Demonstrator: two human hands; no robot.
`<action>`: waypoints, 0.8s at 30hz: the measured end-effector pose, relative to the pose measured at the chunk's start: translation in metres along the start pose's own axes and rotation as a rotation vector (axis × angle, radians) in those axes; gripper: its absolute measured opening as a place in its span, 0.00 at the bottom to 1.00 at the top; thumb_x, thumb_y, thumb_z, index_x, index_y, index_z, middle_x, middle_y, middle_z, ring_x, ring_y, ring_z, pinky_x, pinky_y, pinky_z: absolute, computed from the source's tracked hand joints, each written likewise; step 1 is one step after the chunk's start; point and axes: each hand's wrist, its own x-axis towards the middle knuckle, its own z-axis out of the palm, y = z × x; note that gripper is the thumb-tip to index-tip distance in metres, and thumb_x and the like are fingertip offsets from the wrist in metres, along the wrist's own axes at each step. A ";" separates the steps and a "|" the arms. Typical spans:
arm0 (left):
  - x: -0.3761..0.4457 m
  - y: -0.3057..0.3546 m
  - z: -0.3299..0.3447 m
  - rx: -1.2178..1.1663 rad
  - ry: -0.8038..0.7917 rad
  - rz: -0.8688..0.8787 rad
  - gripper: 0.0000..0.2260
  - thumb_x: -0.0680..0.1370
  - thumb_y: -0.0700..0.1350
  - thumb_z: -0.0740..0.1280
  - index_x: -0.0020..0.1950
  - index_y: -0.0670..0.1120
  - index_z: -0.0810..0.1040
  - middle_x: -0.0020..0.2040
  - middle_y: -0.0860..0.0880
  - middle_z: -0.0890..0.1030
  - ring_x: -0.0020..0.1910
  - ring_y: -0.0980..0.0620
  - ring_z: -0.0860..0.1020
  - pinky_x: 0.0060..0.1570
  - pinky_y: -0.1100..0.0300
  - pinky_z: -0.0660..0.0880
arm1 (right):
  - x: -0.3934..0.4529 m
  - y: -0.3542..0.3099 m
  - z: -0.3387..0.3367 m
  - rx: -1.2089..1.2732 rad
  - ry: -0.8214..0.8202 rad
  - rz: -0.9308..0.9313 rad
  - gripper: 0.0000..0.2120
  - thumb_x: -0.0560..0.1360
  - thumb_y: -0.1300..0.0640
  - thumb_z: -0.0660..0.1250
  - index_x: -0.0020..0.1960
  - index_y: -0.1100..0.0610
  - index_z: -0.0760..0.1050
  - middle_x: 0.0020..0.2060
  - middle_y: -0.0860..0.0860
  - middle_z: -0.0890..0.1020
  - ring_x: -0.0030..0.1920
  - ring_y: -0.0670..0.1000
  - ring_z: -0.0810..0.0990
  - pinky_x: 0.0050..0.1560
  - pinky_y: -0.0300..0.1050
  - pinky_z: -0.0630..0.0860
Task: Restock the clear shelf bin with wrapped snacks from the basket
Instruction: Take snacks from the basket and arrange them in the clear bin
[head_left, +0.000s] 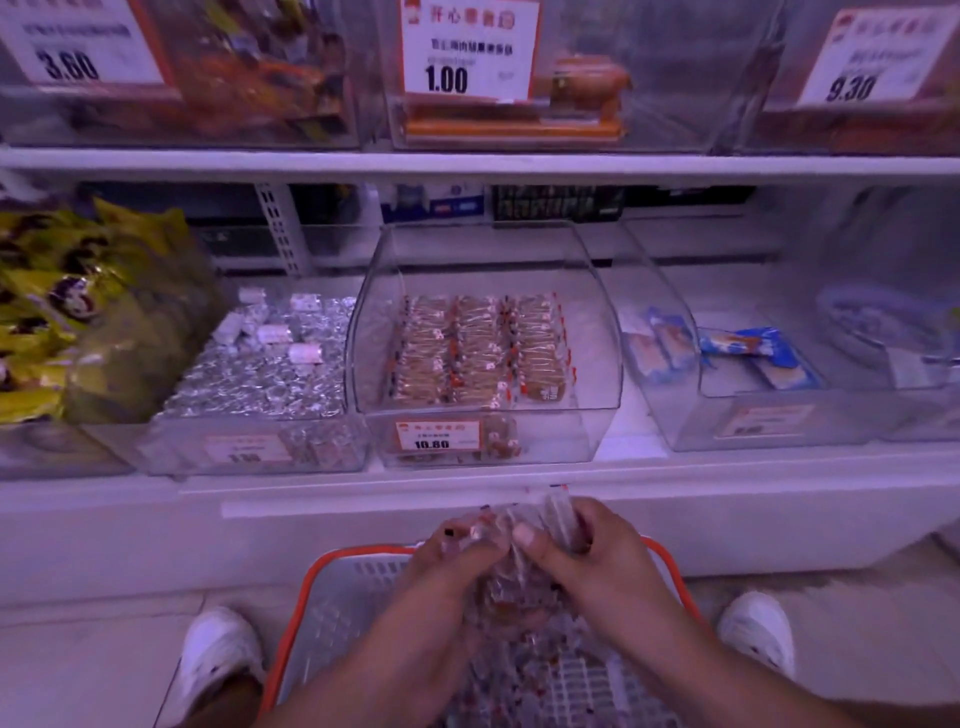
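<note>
Item: restocking in progress, snack aisle. Basket (332, 587), grey mesh with orange rim, stands on the floor between the person's two white shoes, directly below the target bin, so that each load travels only a short lift upward. Loose wrapped snacks (540, 680) lie in its bottom. Left hand (447, 566) and right hand (592, 561) meet above the basket, each grip closed on one shared bundle of wrapped snacks (511, 571); holding from both sides appears meant to square the slippery clear wrappers into a stack before lifting. Clear shelf bin (597, 332), middle shelf, straight ahead, price tag 10.80 on its front: it holds three neat rows of the same snacks, standing on edge toward the back, with bare floor at the front and right, presumably where the bundle belongs. Neighbouring bins: foil-wrapped sweets (260, 374) to the left, blue packets (737, 343) to the right. Bundle not yet raised to shelf height.
</note>
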 end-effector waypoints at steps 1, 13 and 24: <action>0.003 0.002 0.001 0.014 0.050 0.023 0.17 0.75 0.39 0.69 0.62 0.36 0.74 0.54 0.35 0.82 0.46 0.40 0.82 0.43 0.47 0.80 | 0.007 0.000 0.000 -0.027 -0.008 0.003 0.11 0.69 0.50 0.77 0.45 0.54 0.79 0.37 0.41 0.85 0.37 0.38 0.82 0.37 0.31 0.75; 0.037 0.008 -0.003 0.333 0.242 0.291 0.12 0.75 0.51 0.71 0.56 0.50 0.78 0.40 0.40 0.84 0.38 0.48 0.83 0.46 0.37 0.81 | 0.024 -0.026 0.015 0.626 -0.376 0.445 0.16 0.80 0.52 0.62 0.54 0.62 0.83 0.53 0.62 0.84 0.52 0.58 0.84 0.56 0.60 0.80; 0.032 0.018 -0.018 0.357 0.022 0.060 0.23 0.70 0.48 0.78 0.62 0.57 0.77 0.56 0.47 0.84 0.53 0.42 0.84 0.53 0.40 0.80 | 0.028 -0.019 -0.002 0.538 -0.398 0.461 0.12 0.72 0.69 0.68 0.54 0.63 0.83 0.53 0.67 0.82 0.53 0.66 0.82 0.58 0.66 0.77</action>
